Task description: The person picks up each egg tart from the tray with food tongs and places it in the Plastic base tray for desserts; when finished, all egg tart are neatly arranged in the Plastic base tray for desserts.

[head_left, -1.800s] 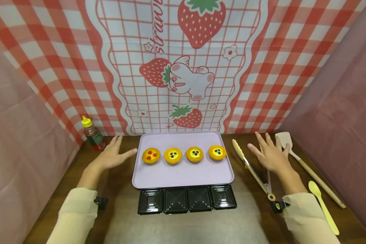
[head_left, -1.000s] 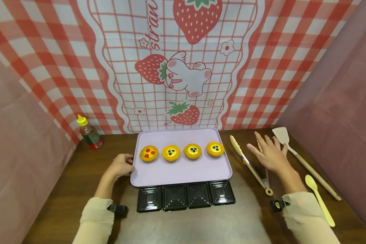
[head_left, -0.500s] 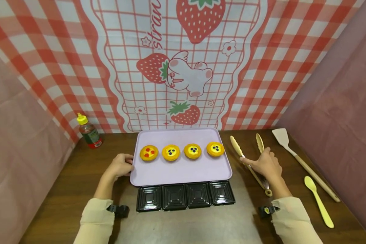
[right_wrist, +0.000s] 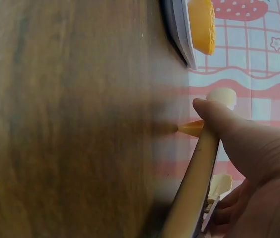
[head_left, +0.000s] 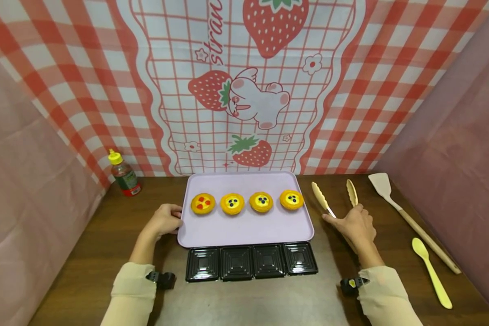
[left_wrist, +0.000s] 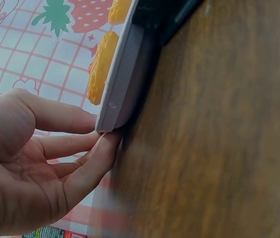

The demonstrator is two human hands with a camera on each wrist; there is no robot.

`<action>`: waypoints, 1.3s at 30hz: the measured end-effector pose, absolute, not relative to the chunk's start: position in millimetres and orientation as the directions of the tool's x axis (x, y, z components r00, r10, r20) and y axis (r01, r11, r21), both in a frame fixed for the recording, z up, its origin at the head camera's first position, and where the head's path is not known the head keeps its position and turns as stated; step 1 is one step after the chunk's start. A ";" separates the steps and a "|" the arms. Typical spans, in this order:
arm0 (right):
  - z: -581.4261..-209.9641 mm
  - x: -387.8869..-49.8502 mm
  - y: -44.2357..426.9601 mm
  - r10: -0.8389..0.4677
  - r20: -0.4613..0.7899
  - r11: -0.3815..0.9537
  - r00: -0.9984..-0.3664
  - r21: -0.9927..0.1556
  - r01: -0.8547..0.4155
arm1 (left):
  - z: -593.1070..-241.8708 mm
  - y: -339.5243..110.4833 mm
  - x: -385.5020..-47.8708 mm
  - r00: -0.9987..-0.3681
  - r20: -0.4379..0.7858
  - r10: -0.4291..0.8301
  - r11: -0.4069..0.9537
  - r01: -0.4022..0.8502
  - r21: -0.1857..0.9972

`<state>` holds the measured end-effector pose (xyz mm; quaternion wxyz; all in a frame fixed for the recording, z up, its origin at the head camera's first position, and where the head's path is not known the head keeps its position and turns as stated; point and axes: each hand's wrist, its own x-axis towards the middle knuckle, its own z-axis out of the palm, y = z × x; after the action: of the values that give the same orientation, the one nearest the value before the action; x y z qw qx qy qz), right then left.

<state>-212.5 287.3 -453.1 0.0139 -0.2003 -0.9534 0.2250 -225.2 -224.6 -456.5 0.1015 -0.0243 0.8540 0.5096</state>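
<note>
A: How far along are we?
B: Early on, we'd judge. Our right hand (head_left: 356, 224) grasps the tongs (head_left: 320, 195), just right of the tray (head_left: 244, 232); their tips point to the far side, spread apart, with nothing between them. Whether they're raised off the table (head_left: 98, 253), we can't tell.
A: And our left hand (head_left: 164, 222)?
B: Pinching the tray's left edge. We see four tarts (head_left: 232, 204) in a row on it, the red-topped one leftmost.
A: So what's done, and what's left?
B: Both holds look done. Handling the tarts seems left: none is gripped, and we see none in the black containers (head_left: 236, 263) along the tray's near edge.
A: The rest?
B: The spatula (head_left: 411, 221) and spoon (head_left: 431, 271), at right, and the bottle (head_left: 125, 176), far left, lie outside our grasp.
</note>
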 end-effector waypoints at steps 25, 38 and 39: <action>-410.6 -206.7 301.2 0.153 0.143 0.896 -0.978 -0.438 0.076 | -459.2 -224.1 -223.8 -0.982 -0.185 0.040 0.479 -0.143 0.866; -391.4 -209.9 276.8 -0.078 0.076 0.917 -0.994 -0.385 -0.102 | -457.6 -223.8 -222.9 -0.981 -0.190 0.039 0.482 -0.148 0.864; -392.3 -210.4 275.5 -0.088 0.075 0.919 -0.993 -0.380 -0.110 | -457.1 -223.5 -223.1 -0.981 -0.188 0.041 0.479 -0.146 0.866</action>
<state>-210.4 275.5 -392.3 0.0282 0.0505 -0.9790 0.1954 -223.1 -223.5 -457.1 0.0917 -0.0307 0.8550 0.5095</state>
